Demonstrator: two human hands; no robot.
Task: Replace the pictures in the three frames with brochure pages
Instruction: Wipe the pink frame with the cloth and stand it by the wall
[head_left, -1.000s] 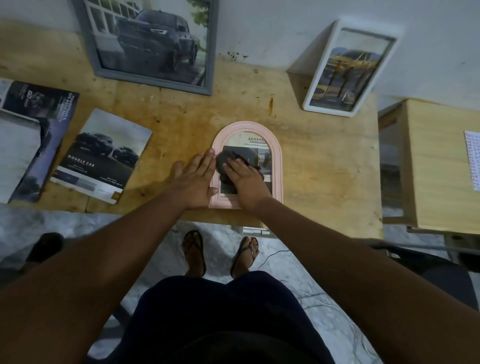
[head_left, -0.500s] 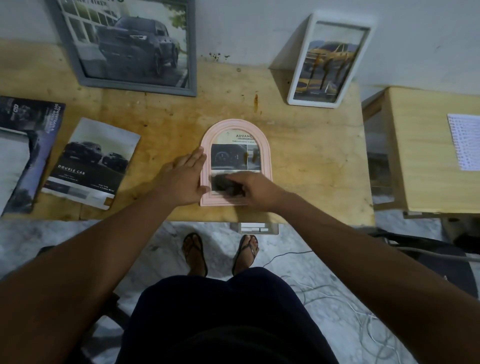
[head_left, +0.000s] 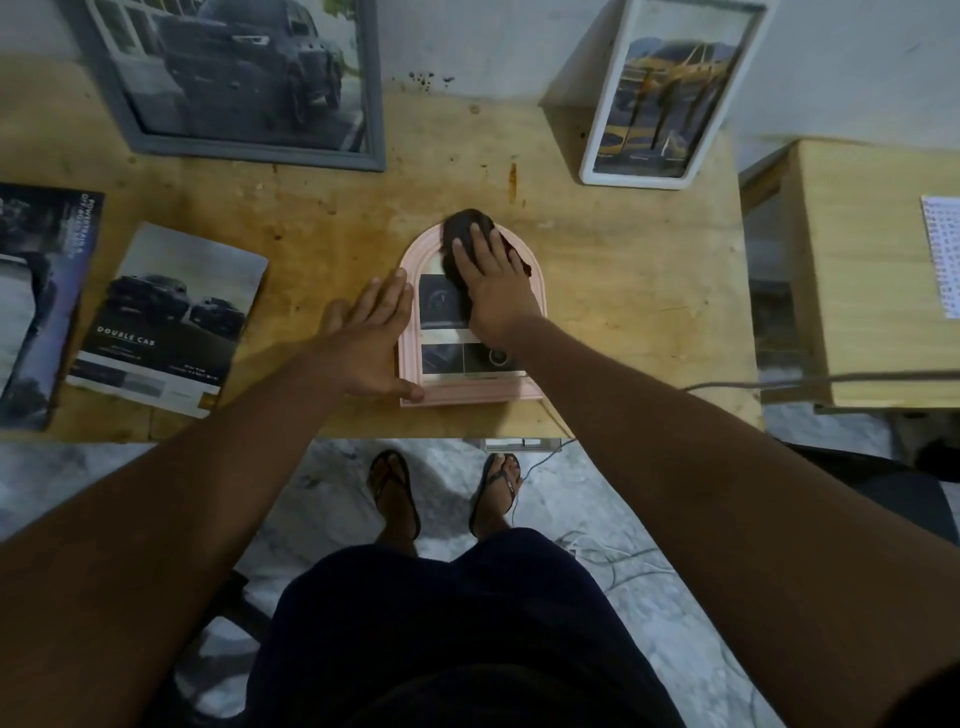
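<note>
**Cloth on the arch, both hands flat**

The pink arched picture frame (head_left: 467, 392) lay flat on the wooden table (head_left: 623, 312), a brochure page inside. The right hand (head_left: 493, 291) pressed a dark crumpled cloth (head_left: 467, 223) onto the arch top, fingers straight, slightly apart. The left hand (head_left: 369, 338) lay flat, fingers straight and close together along the frame's left edge, thumb on its near corner. Left of those fingers lay a "DOUBLE CAB" truck brochure (head_left: 166, 322).
</note>
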